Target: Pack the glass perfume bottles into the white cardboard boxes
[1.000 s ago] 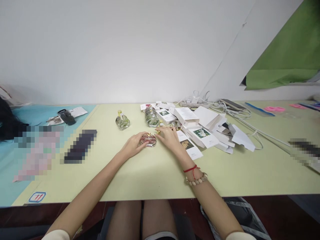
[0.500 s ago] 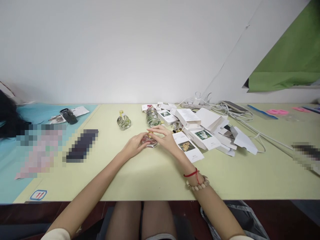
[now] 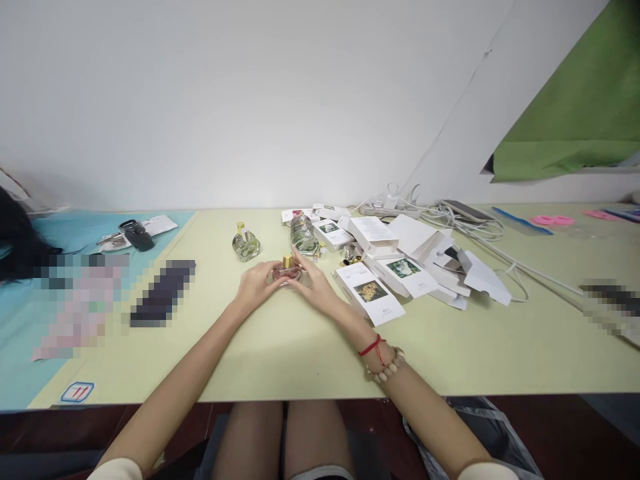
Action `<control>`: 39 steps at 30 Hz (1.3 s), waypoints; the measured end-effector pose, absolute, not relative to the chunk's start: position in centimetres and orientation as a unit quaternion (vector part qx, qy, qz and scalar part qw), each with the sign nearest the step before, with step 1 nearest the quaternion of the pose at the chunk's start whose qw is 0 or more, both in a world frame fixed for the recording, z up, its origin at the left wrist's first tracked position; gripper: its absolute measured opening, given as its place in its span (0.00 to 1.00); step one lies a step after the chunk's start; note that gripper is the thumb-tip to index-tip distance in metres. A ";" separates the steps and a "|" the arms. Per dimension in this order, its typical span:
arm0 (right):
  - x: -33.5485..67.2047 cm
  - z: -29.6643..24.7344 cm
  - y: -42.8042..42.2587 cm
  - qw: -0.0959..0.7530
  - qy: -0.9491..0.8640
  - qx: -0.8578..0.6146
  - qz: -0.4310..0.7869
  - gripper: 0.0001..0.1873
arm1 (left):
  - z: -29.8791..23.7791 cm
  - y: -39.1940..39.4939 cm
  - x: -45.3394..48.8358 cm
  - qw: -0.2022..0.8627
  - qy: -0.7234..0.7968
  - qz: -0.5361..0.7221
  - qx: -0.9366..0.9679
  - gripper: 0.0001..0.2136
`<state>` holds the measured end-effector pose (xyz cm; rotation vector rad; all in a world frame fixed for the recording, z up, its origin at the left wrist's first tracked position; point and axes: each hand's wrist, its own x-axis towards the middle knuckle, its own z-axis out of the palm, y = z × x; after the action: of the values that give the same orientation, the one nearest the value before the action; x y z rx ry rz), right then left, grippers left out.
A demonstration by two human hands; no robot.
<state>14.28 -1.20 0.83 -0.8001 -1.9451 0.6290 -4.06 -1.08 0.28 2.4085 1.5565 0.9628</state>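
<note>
A small glass perfume bottle (image 3: 286, 273) with pinkish contents and a gold top stands upright on the table before me. My left hand (image 3: 256, 285) curls round its left side, thumb along the front. On the right side, my right hand (image 3: 316, 287) holds it with thumb and fingers, the index finger pointing up past the gold top. Parts of the bottle are hidden behind my fingers. Another glass bottle (image 3: 246, 247), greenish with a gold neck, stands behind my left hand. Several more glass bottles (image 3: 304, 233) are lined up beyond my right hand.
White flower-printed boxes (image 3: 369, 293) lie in a heap at the right, with opened cartons (image 3: 480, 277) beside them. White cables (image 3: 480, 230) and pink scissors (image 3: 553, 220) are farther right. At left are a dark pixelated object (image 3: 164, 293) and a black jar (image 3: 136, 235).
My right hand has come down from the bottle's gold top to its right side, leaving the top in sight. The bottle and both hands sit slightly farther left.
</note>
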 end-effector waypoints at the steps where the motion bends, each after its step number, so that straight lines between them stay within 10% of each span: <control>1: 14.3 0.6 -1.1 0.456 -0.789 -0.332 0.244 0.36 | 0.2 -0.8 -4.5 0.042 0.534 0.330 0.777 0.16; 10: 16.2 0.3 0.8 0.456 -0.768 -0.441 0.088 0.22 | -1.4 2.2 -7.7 0.026 0.608 0.503 0.614 0.18; 17: 15.9 -0.9 1.7 0.376 -0.779 -0.501 -0.004 0.37 | -1.3 1.7 -7.0 0.010 0.590 0.543 0.598 0.15; 24: 15.1 -1.6 3.3 0.400 -0.763 -0.508 0.016 0.45 | -0.4 0.2 -5.6 -0.017 0.524 0.401 0.752 0.06; 39: 15.3 -1.2 3.6 0.442 -0.748 -0.489 0.080 0.27 | -0.2 -0.5 -4.7 0.018 0.499 0.308 0.810 0.11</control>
<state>15.33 3.64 -1.23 -1.2123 -1.8561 0.1991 -4.73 -0.54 -0.16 2.5167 1.5490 0.9578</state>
